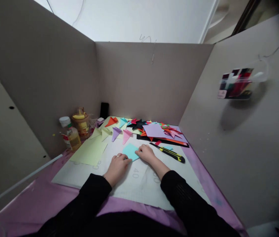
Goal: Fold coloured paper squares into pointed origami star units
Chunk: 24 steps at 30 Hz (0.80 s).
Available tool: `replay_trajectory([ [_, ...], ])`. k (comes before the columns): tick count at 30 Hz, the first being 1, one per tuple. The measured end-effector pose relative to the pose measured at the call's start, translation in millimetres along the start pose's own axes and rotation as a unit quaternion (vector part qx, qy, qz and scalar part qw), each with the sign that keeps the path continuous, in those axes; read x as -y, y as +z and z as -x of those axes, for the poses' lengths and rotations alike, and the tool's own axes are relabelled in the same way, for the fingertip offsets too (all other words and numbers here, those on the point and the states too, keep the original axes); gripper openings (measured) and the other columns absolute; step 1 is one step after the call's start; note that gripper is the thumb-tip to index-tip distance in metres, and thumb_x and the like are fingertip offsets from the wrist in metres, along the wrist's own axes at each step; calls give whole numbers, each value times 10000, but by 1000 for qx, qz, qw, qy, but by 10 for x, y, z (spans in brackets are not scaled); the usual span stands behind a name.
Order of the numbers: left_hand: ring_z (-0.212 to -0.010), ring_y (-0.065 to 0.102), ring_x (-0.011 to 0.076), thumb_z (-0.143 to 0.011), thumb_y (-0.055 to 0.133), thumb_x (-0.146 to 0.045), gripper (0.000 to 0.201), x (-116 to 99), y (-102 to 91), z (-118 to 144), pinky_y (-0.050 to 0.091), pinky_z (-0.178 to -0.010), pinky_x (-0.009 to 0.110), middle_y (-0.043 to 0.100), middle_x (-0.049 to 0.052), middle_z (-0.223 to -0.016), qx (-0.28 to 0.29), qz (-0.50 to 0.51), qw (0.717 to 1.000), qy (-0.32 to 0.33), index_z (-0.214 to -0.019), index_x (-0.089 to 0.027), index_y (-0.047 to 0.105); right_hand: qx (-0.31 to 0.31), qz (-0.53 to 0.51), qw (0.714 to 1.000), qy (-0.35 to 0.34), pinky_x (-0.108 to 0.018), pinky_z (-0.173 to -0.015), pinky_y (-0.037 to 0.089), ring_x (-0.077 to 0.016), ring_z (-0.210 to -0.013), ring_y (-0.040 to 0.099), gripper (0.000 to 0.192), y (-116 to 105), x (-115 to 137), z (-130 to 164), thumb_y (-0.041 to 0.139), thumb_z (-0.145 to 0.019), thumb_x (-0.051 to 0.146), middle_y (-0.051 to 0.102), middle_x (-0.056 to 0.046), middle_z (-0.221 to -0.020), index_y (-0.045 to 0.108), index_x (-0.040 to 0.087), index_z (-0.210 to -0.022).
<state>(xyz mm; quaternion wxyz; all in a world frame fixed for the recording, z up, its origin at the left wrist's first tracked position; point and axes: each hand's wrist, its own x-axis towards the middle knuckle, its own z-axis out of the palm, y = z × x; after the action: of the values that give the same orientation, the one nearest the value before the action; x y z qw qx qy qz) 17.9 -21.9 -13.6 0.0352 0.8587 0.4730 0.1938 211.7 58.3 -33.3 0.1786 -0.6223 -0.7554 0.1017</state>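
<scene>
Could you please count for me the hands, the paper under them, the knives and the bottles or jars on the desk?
Hands: 2, left hand and right hand
Light blue paper: 1
Utility knife: 1
Bottle and jar: 2
Total: 6

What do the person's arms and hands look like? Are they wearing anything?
Both arms are covered by long black sleeves that end at the wrists. The right sleeve shows a fine ribbed or knitted texture. The left hand and the right hand are bare, without gloves. A thin ring seems to sit on a finger of the left hand.
</scene>
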Motion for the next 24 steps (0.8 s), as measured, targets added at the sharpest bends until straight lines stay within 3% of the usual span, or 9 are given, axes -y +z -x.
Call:
replay_trajectory([
  [5,-894,542,190,-866,451,-189,267,67,35,32,406,-814,322,647,51,-966,-22,58,998,5,-967,-246,692,0,-41,999,-11,-286,-738,325,-198,-872,518,308,-60,0,46,511,-795,465,627,-40,-846,662,213,-705],
  [9,-903,547,200,-810,503,-170,261,83,42,29,413,-836,331,643,55,-967,-27,72,997,-8,-1007,-228,665,-2,-46,998,-42,-319,-791,310,-222,-943,510,300,-140,42,96,603,-714,525,637,-29,-900,684,247,-790],
  [11,-907,547,212,-765,552,-182,273,90,33,27,418,-833,337,635,68,-965,-31,81,996,-35,-1022,-197,641,-3,-52,997,-63,-329,-808,308,-226,-950,508,285,-174,57,118,661,-671,490,641,-25,-907,682,245,-816],
  [14,-884,550,212,-735,588,-220,136,109,6,37,422,-822,333,626,67,-917,-25,105,992,-66,-850,-176,646,5,-96,988,-117,-310,-817,327,-198,-910,526,172,-205,33,152,693,-667,352,643,-8,-860,665,223,-777],
  [18,-871,554,190,-752,556,-182,90,113,-34,67,409,-841,315,632,56,-873,-12,133,990,-51,-717,-177,639,69,-168,960,-215,-244,-745,383,-146,-777,546,44,-228,-48,216,644,-687,164,614,6,-760,648,193,-720],
  [24,-812,556,180,-778,501,-151,162,82,-115,105,416,-802,298,623,64,-794,3,116,992,-55,-712,-166,649,120,-207,943,-232,-237,-744,413,-150,-784,546,70,-263,-85,272,644,-664,116,584,7,-736,626,184,-666],
])
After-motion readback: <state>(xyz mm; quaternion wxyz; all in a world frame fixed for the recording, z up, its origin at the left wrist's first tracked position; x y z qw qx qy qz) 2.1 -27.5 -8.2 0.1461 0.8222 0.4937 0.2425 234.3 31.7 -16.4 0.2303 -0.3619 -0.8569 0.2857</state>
